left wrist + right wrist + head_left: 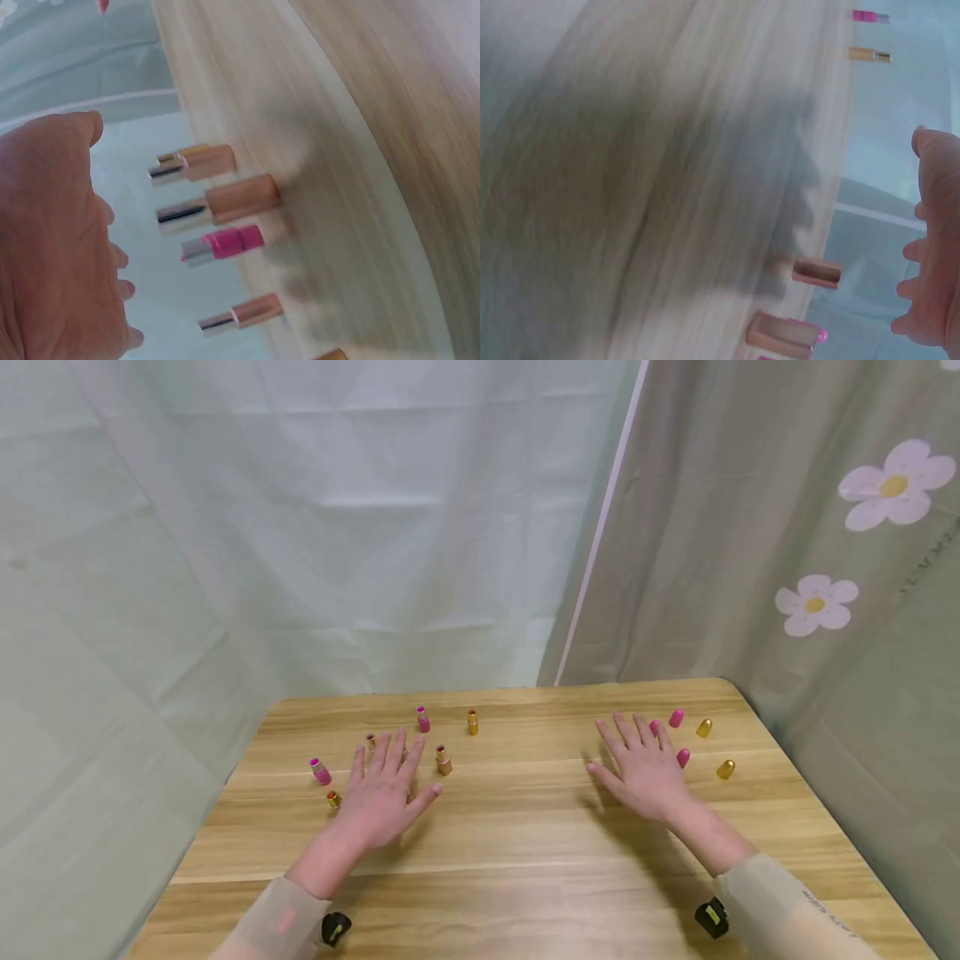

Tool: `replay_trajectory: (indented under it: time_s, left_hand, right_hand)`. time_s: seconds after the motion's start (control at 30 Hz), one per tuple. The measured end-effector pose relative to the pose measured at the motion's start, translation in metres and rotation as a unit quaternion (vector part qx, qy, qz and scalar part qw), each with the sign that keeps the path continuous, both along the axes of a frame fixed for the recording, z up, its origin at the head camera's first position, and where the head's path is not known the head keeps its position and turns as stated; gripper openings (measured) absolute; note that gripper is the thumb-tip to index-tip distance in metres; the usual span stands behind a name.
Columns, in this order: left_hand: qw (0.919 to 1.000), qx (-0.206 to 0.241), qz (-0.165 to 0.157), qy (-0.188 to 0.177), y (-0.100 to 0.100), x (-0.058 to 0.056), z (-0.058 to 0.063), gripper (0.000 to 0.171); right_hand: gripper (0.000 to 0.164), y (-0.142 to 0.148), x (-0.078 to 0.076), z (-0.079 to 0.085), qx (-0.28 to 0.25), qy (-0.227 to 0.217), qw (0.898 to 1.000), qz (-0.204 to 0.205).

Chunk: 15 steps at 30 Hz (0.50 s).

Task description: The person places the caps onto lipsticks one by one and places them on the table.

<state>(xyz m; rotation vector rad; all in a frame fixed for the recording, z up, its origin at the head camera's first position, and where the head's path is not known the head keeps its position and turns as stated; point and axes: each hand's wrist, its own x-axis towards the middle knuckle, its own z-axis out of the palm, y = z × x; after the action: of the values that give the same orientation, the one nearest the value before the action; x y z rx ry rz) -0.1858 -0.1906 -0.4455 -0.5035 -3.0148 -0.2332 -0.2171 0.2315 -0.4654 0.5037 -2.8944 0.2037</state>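
My left hand (pixel 381 806) is held palm down with fingers spread above the left part of the table, partly hiding a group of uncapped lipsticks. Around it stand a magenta lipstick (pixel 321 772), a gold one (pixel 333 798) and a rose-gold one (pixel 444 761). In the left wrist view, a rose-gold lipstick (pixel 244 199) stands apart from the hand. On the right, my right hand (pixel 647 777) hovers palm down, fingers spread, beside round-topped lipstick caps: a pink cap (pixel 677 718) and a gold cap (pixel 725 769). A rose-gold cap (pixel 817 272) shows in the right wrist view. Neither hand holds anything.
Farther back stand another magenta lipstick (pixel 423 719) and a gold lipstick (pixel 472 722). The wooden table (pixel 517 860) has a curtain (pixel 420 527) behind it and at both sides. Black wrist devices (pixel 711 917) sit at both cuffs.
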Motion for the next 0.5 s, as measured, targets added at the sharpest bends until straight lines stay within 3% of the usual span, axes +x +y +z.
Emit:
replay_trajectory:
  time_s: [0.2, 0.5]
  left_hand:
    - [0.9985, -0.015, -0.051, 0.014, 0.02, 0.002, 0.011, 0.084]
    - [0.9865, -0.026, -0.161, 0.002, 0.053, 0.016, 0.007, 0.081]
  right_hand:
    - [0.071, 0.024, -0.001, 0.015, -0.052, 0.015, 0.999, -0.008]
    - [0.06, 0.062, 0.012, 0.034, -0.087, 0.05, 0.995, -0.021]
